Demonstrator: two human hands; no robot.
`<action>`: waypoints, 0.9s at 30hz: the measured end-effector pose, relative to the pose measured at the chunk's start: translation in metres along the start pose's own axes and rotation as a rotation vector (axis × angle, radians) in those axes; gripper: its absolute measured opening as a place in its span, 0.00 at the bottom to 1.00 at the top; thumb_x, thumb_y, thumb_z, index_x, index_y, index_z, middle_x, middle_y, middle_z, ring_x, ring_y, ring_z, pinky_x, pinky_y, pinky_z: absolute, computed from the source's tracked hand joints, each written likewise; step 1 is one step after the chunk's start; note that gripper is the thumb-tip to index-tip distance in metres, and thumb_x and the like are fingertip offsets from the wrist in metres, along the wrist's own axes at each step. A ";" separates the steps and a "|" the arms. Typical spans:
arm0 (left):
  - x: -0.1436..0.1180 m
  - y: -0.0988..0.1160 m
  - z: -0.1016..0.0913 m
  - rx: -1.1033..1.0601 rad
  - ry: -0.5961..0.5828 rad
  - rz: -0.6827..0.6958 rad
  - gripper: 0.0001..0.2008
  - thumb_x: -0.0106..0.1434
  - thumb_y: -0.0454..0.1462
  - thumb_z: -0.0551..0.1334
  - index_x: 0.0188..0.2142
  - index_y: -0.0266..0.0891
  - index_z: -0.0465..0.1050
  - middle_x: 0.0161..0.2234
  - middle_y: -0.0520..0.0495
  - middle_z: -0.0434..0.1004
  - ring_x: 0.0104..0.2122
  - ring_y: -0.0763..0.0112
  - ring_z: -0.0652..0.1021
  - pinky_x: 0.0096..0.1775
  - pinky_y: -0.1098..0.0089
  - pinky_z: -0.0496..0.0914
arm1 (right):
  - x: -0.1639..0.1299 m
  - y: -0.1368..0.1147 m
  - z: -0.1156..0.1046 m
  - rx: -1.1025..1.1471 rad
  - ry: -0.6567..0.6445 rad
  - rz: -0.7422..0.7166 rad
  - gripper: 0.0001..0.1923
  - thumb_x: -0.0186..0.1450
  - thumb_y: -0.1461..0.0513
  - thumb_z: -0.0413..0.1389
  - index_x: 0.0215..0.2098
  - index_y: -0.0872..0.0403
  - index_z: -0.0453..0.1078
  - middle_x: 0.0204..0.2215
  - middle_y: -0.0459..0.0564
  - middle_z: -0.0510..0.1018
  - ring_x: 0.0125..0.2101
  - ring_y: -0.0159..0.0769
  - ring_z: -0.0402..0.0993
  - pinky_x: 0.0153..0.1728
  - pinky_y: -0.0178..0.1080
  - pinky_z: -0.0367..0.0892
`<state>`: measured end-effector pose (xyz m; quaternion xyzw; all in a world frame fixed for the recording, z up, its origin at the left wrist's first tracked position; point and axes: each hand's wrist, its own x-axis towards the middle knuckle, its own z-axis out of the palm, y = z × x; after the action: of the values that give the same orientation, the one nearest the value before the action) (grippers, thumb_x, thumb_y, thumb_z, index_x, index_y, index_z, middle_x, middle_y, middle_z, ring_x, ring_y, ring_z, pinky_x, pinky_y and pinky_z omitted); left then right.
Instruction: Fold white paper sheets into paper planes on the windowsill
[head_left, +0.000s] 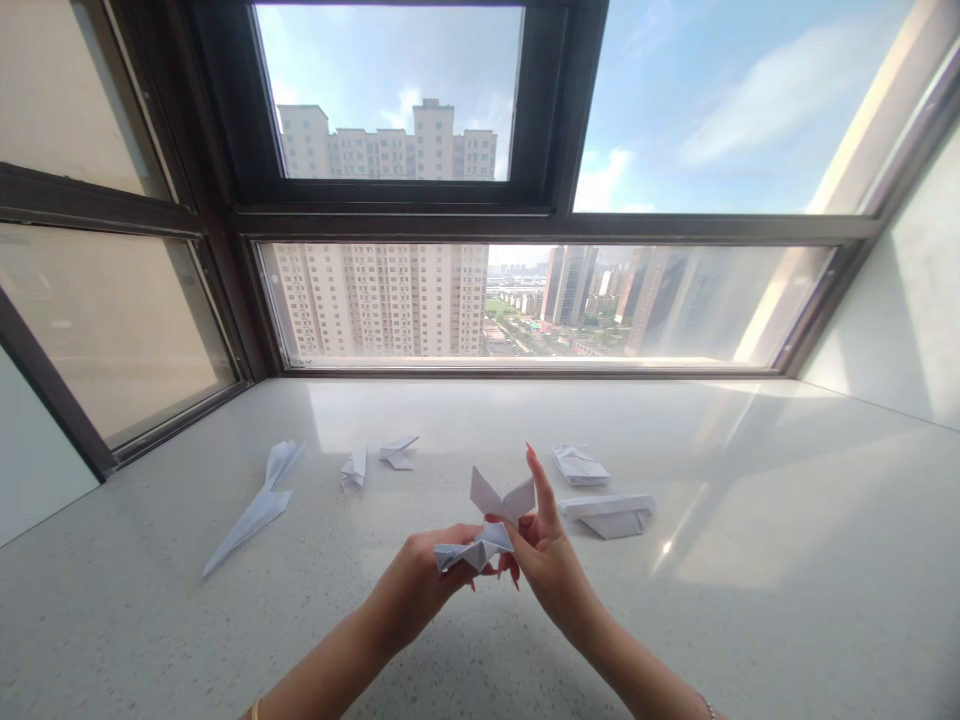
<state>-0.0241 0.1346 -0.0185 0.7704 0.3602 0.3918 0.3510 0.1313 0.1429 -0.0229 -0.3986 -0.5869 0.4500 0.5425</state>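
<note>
Both hands meet at the middle of the sill around a white folded-paper figure (491, 540). Two pointed flaps of it stand up in a V at the far side, and a creased, angular part sticks out toward me on the left. My left hand (426, 575) is closed on its left part, the fingers partly hidden beneath the paper. With thumb and fingers my right hand (551, 560) pinches the figure near its centre, while the index finger points up beside the right flap. The fingertips under the paper are only partly visible.
On the speckled white sill (735, 620) lie other paper foldings: a long pointed one (251, 510) at left, two small ones (354, 470) (398, 453) behind my left hand, a squarish one (580, 465) and a flat boat-like one (611, 515) at right. A dark-framed window (540, 228) rises behind.
</note>
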 end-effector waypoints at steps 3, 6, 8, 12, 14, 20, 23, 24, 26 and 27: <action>-0.004 0.002 -0.010 0.257 0.079 0.200 0.07 0.59 0.39 0.56 0.34 0.39 0.70 0.25 0.47 0.75 0.25 0.71 0.74 0.28 0.73 0.67 | -0.001 0.001 -0.004 -0.084 -0.035 -0.071 0.36 0.60 0.59 0.51 0.61 0.47 0.37 0.15 0.37 0.63 0.12 0.27 0.61 0.11 0.30 0.62; -0.005 0.004 -0.019 0.458 0.113 0.480 0.07 0.61 0.35 0.52 0.33 0.37 0.68 0.28 0.44 0.75 0.26 0.70 0.74 0.30 0.71 0.67 | -0.002 0.004 -0.008 -0.159 -0.076 -0.152 0.28 0.62 0.58 0.48 0.59 0.47 0.46 0.15 0.40 0.65 0.12 0.26 0.60 0.11 0.30 0.62; -0.005 0.006 -0.025 0.578 0.134 0.635 0.07 0.62 0.32 0.50 0.34 0.36 0.67 0.30 0.42 0.76 0.27 0.70 0.73 0.30 0.70 0.67 | -0.002 0.006 -0.009 -0.203 -0.094 -0.195 0.25 0.63 0.59 0.46 0.58 0.48 0.51 0.15 0.40 0.65 0.11 0.26 0.59 0.11 0.29 0.61; -0.003 0.015 -0.033 0.745 0.198 0.812 0.06 0.61 0.29 0.50 0.34 0.35 0.64 0.31 0.41 0.76 0.27 0.71 0.72 0.28 0.70 0.66 | -0.003 0.002 -0.012 -0.286 -0.128 -0.255 0.22 0.64 0.60 0.44 0.57 0.49 0.54 0.12 0.38 0.61 0.11 0.25 0.57 0.11 0.29 0.60; -0.004 0.018 -0.036 0.791 0.210 0.835 0.06 0.62 0.29 0.49 0.34 0.34 0.63 0.31 0.40 0.76 0.27 0.70 0.72 0.28 0.70 0.66 | -0.004 -0.003 -0.013 -0.336 -0.166 -0.279 0.18 0.63 0.61 0.44 0.51 0.49 0.63 0.14 0.40 0.62 0.12 0.25 0.59 0.14 0.30 0.62; -0.003 0.018 -0.040 0.896 0.237 0.784 0.07 0.62 0.29 0.49 0.31 0.35 0.63 0.27 0.45 0.74 0.25 0.72 0.70 0.28 0.71 0.65 | -0.007 -0.011 -0.009 -0.243 -0.131 -0.134 0.14 0.61 0.57 0.46 0.34 0.55 0.70 0.20 0.45 0.66 0.16 0.28 0.65 0.14 0.31 0.62; -0.002 0.014 -0.041 0.968 0.244 0.781 0.07 0.62 0.29 0.49 0.31 0.35 0.64 0.26 0.47 0.74 0.25 0.73 0.70 0.28 0.71 0.65 | -0.007 -0.012 -0.006 -0.222 -0.130 -0.098 0.16 0.60 0.53 0.47 0.24 0.55 0.66 0.17 0.44 0.65 0.17 0.28 0.63 0.15 0.30 0.59; -0.001 0.013 -0.041 0.990 0.246 0.786 0.07 0.62 0.29 0.50 0.31 0.35 0.64 0.26 0.47 0.74 0.25 0.73 0.70 0.28 0.71 0.65 | -0.007 -0.012 -0.005 -0.233 -0.140 -0.106 0.19 0.60 0.52 0.47 0.20 0.55 0.64 0.16 0.44 0.65 0.17 0.28 0.62 0.16 0.30 0.58; 0.000 0.011 -0.041 1.027 0.244 0.796 0.06 0.61 0.28 0.50 0.31 0.35 0.64 0.26 0.47 0.74 0.25 0.73 0.70 0.28 0.71 0.66 | -0.007 -0.012 -0.003 -0.242 -0.163 -0.108 0.22 0.59 0.50 0.47 0.15 0.55 0.61 0.14 0.44 0.63 0.17 0.28 0.60 0.17 0.31 0.56; 0.000 0.011 -0.041 1.041 0.242 0.802 0.06 0.61 0.28 0.50 0.31 0.35 0.64 0.26 0.47 0.74 0.25 0.72 0.70 0.28 0.71 0.66 | -0.007 -0.011 -0.002 -0.229 -0.172 -0.089 0.22 0.59 0.49 0.48 0.15 0.55 0.60 0.14 0.44 0.63 0.17 0.27 0.59 0.18 0.30 0.55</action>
<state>-0.0562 0.1397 0.0091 0.8642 0.2248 0.3507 -0.2821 0.1342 0.1330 -0.0143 -0.3913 -0.6959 0.3880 0.4605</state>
